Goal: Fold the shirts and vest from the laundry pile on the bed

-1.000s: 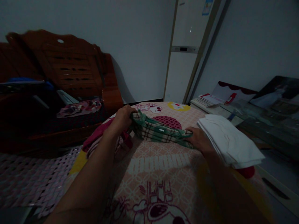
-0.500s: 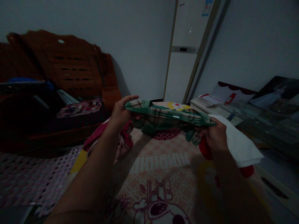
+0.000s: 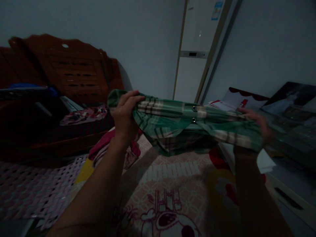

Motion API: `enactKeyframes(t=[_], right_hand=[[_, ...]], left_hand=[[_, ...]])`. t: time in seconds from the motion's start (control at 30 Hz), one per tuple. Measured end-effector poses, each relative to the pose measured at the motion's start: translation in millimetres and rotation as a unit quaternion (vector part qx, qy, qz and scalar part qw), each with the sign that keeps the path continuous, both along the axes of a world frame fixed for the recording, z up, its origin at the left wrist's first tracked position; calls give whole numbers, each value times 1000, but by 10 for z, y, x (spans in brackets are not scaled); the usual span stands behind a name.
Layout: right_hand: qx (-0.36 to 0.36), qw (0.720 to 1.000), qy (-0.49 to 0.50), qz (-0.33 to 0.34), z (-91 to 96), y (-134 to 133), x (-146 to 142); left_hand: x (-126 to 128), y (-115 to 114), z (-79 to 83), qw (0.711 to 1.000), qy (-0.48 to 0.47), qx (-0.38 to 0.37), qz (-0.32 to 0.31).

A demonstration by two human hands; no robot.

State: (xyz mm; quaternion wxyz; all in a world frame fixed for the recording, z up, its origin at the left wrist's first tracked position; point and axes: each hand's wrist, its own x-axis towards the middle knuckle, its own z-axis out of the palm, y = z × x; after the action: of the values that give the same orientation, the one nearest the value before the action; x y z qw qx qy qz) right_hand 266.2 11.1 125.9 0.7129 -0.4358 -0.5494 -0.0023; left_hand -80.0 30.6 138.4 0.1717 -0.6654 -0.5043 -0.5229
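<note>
A green plaid garment (image 3: 170,120) with cream and dark stripes is stretched sideways between my hands, above the patterned cloth. Two small shiny metal fasteners (image 3: 194,114) show near its middle, and its lower edge sags. Whether it is a shirt or bottoms I cannot tell. My left hand (image 3: 125,113) is closed over its left part, and a bunched end sticks out beyond the fingers. At the other end, my right hand (image 3: 262,126) grips the fabric; its fingers are smeared by motion.
Below lies a peach cloth (image 3: 170,174) with cartoon prints. Crumpled pink clothing (image 3: 106,144) rests at its left, near a woven pink surface (image 3: 49,191). White sheets (image 3: 265,161) lie at right. Behind stand a wooden bench (image 3: 76,72) and a tall white cabinet unit (image 3: 191,72).
My hands have moved farther apart and spread the garment wider. My right hand went right, my left slightly left. More of the front and the metal fasteners now show.
</note>
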Motion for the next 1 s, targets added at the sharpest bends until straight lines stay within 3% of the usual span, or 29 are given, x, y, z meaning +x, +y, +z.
enactKeyframes(t=[0.17, 0.3, 0.37, 0.5, 0.6, 0.7, 0.77, 0.87, 1.0], right_hand=[[-60, 994, -74, 55, -324, 246, 91], [-147, 978, 52, 138, -588, 449, 150], [-188, 968, 67, 150, -692, 534, 205], [-229, 961, -131, 82, -839, 625, 302], [-243, 919, -311, 13, -927, 615, 290], [-280, 877, -388, -39, -988, 588, 264], [-295, 890, -345, -44, -997, 588, 279], [-313, 939, -135, 35, -967, 615, 326], [-286, 928, 133, 199, -884, 625, 312]], left_hand=[[-103, 299, -226, 992, 44, -121, -2], [-152, 433, -395, 977, 93, -191, 1], [-179, 473, -462, 971, 106, -215, 13], [-242, 527, -560, 963, 61, -260, -25], [-286, 571, -613, 954, 3, -289, -77], [-326, 625, -659, 950, 37, -292, -102], [-349, 649, -689, 944, 81, -304, -100], [-368, 636, -714, 928, 54, -350, -120], [-342, 536, -644, 887, -72, -404, -213]])
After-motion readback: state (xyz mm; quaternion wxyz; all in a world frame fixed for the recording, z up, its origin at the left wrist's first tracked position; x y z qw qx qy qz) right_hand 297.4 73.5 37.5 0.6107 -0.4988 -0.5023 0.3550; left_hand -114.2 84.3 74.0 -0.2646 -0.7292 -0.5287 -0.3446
